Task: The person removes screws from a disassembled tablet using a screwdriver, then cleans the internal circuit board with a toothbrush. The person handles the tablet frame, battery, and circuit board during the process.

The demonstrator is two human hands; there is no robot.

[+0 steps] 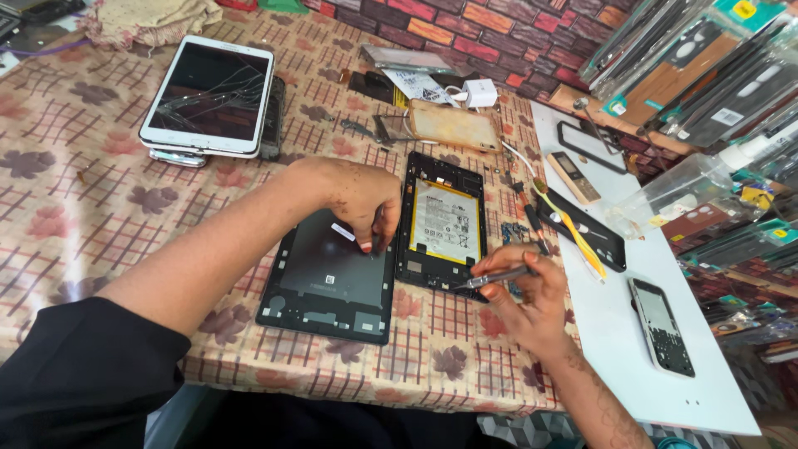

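Note:
An opened tablet frame (416,266) with a white and yellow battery (445,220) lies in the middle of the checked tablecloth. Beside it on the left lies the dark back cover (320,287), inner side up. My left hand (362,199) presses its fingertips on the cover's upper right part, next to the frame's left edge. My right hand (528,299) holds metal tweezers (495,278) whose tip points at the frame's lower right corner.
A white tablet with a cracked screen (208,96) lies on another device at the back left. A gold panel (453,125), a charger (480,91), small screws (514,230), a dark screen (582,229), a screwdriver (569,224) and two phones (661,324) lie right. Packaged covers (706,66) hang behind.

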